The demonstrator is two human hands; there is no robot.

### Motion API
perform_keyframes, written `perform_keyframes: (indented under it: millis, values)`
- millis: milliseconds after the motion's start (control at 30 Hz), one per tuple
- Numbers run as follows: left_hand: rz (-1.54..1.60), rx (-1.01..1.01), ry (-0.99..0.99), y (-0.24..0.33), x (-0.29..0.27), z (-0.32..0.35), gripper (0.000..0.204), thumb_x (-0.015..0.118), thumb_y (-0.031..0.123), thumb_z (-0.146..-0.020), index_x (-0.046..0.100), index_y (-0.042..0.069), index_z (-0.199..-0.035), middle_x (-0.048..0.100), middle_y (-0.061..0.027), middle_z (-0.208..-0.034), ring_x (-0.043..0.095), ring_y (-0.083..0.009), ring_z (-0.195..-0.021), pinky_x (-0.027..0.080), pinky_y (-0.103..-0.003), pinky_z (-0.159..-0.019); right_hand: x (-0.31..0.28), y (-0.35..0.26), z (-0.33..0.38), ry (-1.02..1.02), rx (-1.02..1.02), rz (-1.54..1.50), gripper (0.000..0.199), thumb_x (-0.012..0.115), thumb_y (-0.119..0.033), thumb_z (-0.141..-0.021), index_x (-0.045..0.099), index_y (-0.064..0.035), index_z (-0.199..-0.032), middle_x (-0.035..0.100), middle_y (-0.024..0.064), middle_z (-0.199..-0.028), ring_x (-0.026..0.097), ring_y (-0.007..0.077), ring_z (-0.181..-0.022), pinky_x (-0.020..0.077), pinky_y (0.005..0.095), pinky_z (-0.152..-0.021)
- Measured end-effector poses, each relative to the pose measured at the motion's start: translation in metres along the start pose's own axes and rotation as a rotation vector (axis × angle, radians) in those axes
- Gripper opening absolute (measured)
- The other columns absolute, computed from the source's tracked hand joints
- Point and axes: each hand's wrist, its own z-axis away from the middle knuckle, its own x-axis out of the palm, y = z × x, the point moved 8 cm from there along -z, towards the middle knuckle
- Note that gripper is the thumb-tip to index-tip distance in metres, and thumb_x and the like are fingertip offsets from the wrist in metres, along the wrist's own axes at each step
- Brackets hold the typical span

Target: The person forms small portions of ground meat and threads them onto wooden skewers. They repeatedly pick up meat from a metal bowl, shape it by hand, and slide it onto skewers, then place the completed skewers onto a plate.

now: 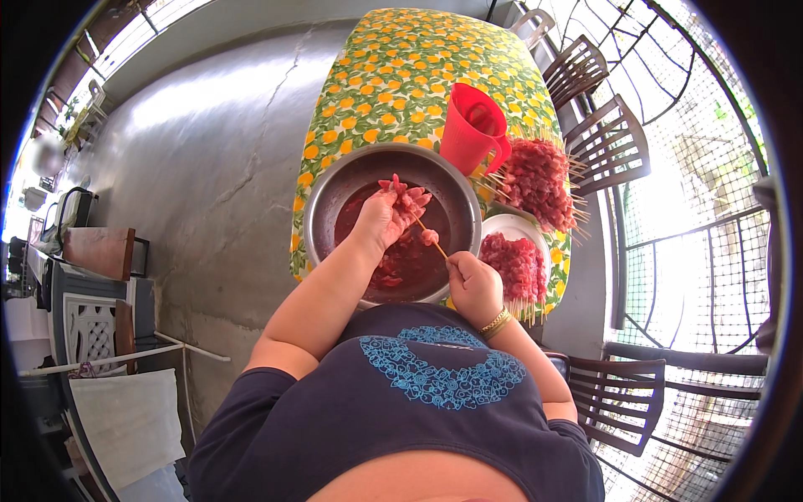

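Observation:
Over a wide metal bowl [322, 226] of raw meat in reddish liquid, my left hand [378, 216] is closed around pieces of raw meat [410, 201]. My right hand [475, 284] pinches the lower end of a thin wooden skewer [441, 250] at the bowl's right rim. The skewer slants up and left, and its far end is hidden among the meat at my left hand. One pale pink lump of meat [429, 238] is threaded on the stick between my hands. More meat pieces [393, 268] lie in the bowl below.
Right of the bowl, a white plate [507, 224] bears a pile of meat skewers [516, 263]. Beyond it lies a larger skewer pile [537, 180]. A red plastic pitcher [468, 138] stands behind the bowl on the lemon-patterned tablecloth [393, 67]. Brown chairs [611, 146] line the right side.

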Motion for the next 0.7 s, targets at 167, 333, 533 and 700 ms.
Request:
perform_keyframes:
  millis: [167,333,533,700]
  values:
    - [0.03,0.0,-0.067,-0.005,0.0,-0.001,0.025,0.042,0.018,-0.106,0.056,0.008,-0.088,0.066,-0.0155,-0.092,0.065,-0.037,-0.107,0.05,-0.052,-0.096,0.004,-0.001,0.0,-0.026,0.002,-0.009,0.006,0.063,-0.012,-0.088,0.062,-0.0077,-0.092,0.066,0.0168,-0.075,0.065,0.0376,-0.068,0.0503,0.046,-0.06]
    - [-0.003,-0.003,-0.092,-0.001,0.003,0.004,0.024,0.04,0.017,-0.106,0.058,0.007,-0.093,0.067,-0.0179,-0.103,0.064,-0.0368,-0.11,0.049,-0.053,-0.098,0.011,0.009,0.0,-0.076,0.09,-0.075,0.009,0.061,-0.013,-0.091,0.063,-0.0052,-0.096,0.067,0.019,-0.078,0.066,0.0379,-0.073,0.0516,0.0441,-0.064]
    - [-0.004,0.046,-0.077,0.019,0.007,0.008,0.028,0.042,0.023,-0.107,0.061,0.002,-0.108,0.066,-0.0189,-0.114,0.065,-0.0316,-0.105,0.052,-0.046,-0.093,0.02,0.028,0.001,-0.107,0.211,-0.258,0.011,0.062,-0.011,-0.094,0.065,-0.001,-0.098,0.063,0.013,-0.073,0.061,0.023,-0.068,0.0492,0.0337,-0.064]
    - [-0.066,0.097,-0.094,0.023,0.017,0.008,0.032,0.041,0.026,-0.107,0.061,0.001,-0.107,0.069,-0.0181,-0.104,0.068,-0.0311,-0.098,0.055,-0.046,-0.087,0.016,0.03,0.004,-0.093,0.231,-0.266,0.011,0.062,-0.012,-0.094,0.064,-0.0023,-0.097,0.063,0.0122,-0.072,0.062,0.0233,-0.067,0.0493,0.0339,-0.064]
